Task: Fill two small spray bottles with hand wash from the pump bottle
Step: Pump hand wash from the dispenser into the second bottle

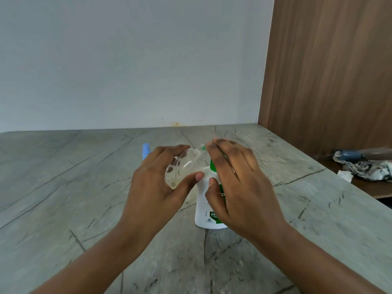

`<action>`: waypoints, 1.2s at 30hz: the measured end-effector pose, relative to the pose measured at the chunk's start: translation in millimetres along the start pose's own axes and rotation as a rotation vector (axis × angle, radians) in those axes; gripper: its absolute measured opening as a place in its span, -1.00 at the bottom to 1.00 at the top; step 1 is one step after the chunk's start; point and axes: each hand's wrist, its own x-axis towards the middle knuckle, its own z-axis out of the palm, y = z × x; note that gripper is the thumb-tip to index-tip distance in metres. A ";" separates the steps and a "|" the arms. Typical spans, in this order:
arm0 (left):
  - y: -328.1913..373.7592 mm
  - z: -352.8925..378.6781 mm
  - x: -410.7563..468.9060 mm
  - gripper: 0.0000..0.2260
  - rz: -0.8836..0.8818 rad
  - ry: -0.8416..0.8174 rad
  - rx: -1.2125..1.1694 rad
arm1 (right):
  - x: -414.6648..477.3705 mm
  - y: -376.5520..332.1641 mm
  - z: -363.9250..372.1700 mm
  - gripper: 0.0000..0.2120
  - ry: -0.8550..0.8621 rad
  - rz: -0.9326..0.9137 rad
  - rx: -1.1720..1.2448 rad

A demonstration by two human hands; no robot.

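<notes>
**Pumping hand wash into a tilted spray bottle**

Head view. Grips the small spray bottle (pixel 184 166) in the left hand (pixel 152 183), fingers curled round the clear body from behind, thumb pinching the near side. Holds it off the countertop (pixel 63 187), tilted, long axis running from lower left up to the right, open neck pointing at the green pump head (pixel 212 164). Shows a little pale liquid pooled at the low end; far from full, by the look of it.

Lays the right hand (pixel 235 181) over the pump head from above, fingers straight and close together, gripping nothing, thumb touching the white shoulder of the pump bottle (pixel 206 206), upright on the countertop just right of the spray bottle. Hides the spout under those fingers; contact between neck and spout impossible to judge.

Turns, most likely, on keeping the neck right under the spout while pressing down: right hand nearer the pump, left nearer the neck. Behind the left hand, mostly hidden: something blue (pixel 146 150), perhaps the second bottle's top.
</notes>
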 end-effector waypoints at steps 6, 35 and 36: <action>-2.3 1.8 -2.3 -0.60 0.032 0.001 -0.012 | -2.4 -1.0 0.0 -0.53 -0.022 0.013 0.020; -0.1 -2.3 2.0 -0.58 0.051 0.010 0.041 | 2.9 -1.4 -2.3 -0.55 0.010 0.004 0.009; -1.0 -2.0 1.0 -0.58 0.051 0.004 0.047 | 1.4 -2.0 -1.5 -0.56 0.013 0.008 0.009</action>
